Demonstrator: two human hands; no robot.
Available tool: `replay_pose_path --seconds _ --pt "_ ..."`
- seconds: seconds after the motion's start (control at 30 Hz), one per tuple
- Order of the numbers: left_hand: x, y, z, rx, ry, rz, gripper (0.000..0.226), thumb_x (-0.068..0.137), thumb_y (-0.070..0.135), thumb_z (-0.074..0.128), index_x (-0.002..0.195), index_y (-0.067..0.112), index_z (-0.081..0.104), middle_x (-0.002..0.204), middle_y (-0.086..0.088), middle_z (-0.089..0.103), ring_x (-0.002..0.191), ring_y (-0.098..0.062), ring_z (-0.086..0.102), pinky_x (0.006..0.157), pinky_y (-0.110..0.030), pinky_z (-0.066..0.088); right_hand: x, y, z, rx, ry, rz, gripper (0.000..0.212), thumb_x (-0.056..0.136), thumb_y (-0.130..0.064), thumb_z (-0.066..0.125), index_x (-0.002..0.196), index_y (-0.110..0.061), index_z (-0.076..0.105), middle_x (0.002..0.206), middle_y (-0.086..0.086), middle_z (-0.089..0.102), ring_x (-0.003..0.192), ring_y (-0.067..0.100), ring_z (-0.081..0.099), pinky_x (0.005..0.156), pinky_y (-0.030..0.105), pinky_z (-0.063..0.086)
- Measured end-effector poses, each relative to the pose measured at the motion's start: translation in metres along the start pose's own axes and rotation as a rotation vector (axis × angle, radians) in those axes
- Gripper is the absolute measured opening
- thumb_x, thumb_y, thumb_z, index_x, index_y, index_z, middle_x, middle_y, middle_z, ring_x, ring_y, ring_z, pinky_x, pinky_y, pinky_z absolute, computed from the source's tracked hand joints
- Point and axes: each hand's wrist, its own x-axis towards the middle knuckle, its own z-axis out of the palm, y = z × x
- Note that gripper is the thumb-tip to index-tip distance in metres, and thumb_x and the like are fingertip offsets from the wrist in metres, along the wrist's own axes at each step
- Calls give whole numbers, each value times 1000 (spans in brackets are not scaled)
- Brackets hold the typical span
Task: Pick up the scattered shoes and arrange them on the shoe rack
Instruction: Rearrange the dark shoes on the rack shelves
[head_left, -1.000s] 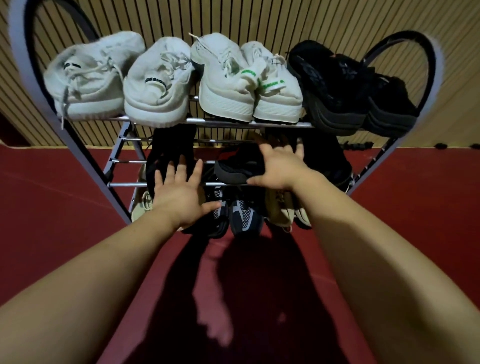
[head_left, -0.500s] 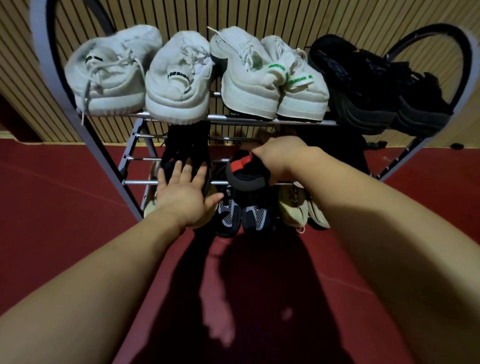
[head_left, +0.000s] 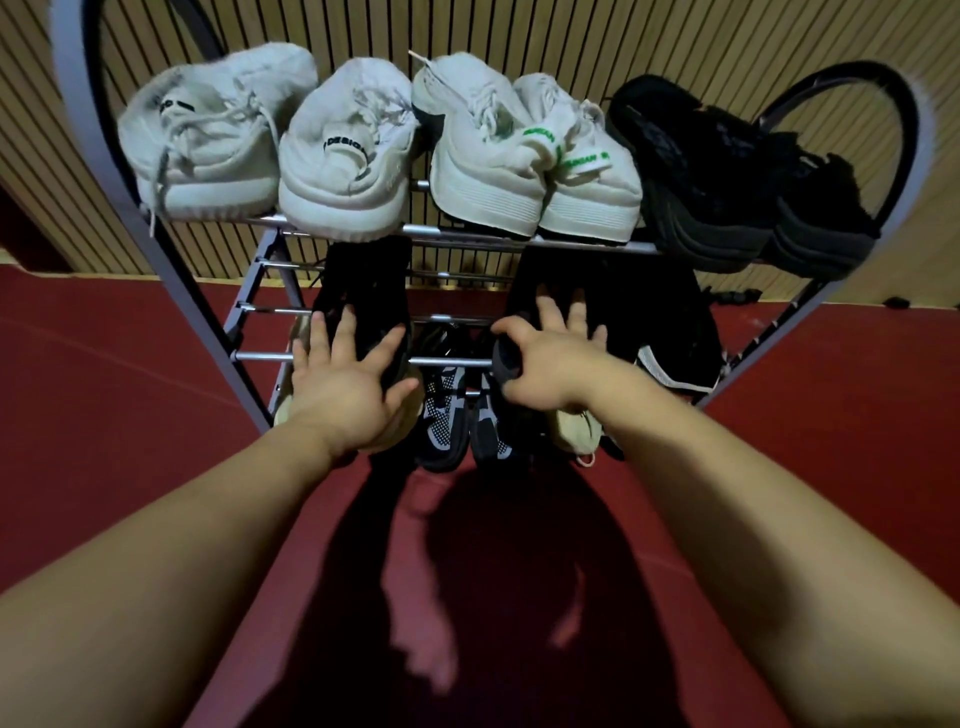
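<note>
Above the red floor (head_left: 104, 415), the left hand (head_left: 348, 395) lies flat, its grip open and fingers spread, on a black shoe (head_left: 374, 291) at its 12 o'clock on the middle shelf of the shoe rack (head_left: 260, 357). At its 3 o'clock the right hand (head_left: 550, 364) — grip open, fingers straight — presses a dark shoe (head_left: 506, 364). White sneakers (head_left: 343, 171) line the top shelf at 12 o'clock.
</note>
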Motion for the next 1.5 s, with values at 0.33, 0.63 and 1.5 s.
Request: replay_pose_path --seconds 0.33,0.63,1.5 --pt "2 1 2 -55 5 -26 61 95 52 39 149 41 11 156 -15 -16 142 -39 -16 116 -47 -5 5 15 19 -323 423 -206 56 78 -28 65 130 -23 45 154 8 16 139 32 15 111 57 16" --pt "4 7 -8 -120 -65 -127 70 92 51 46 149 39 8 152 -17 -28 142 -40 -17 117 -45 0 5 36 15 -128 389 -75 65 79 -41 62 137 -28 35 133 10 33 134 31 21 112 49 10" --pt "9 -7 -35 -127 -303 -343 119 70 69 64 147 34 -20 155 -23 -9 143 -41 -4 115 -49 10 2 9 26 -284 508 -226 64 83 -43 61 140 -30 37 155 13 12 141 34 10 112 56 -6"
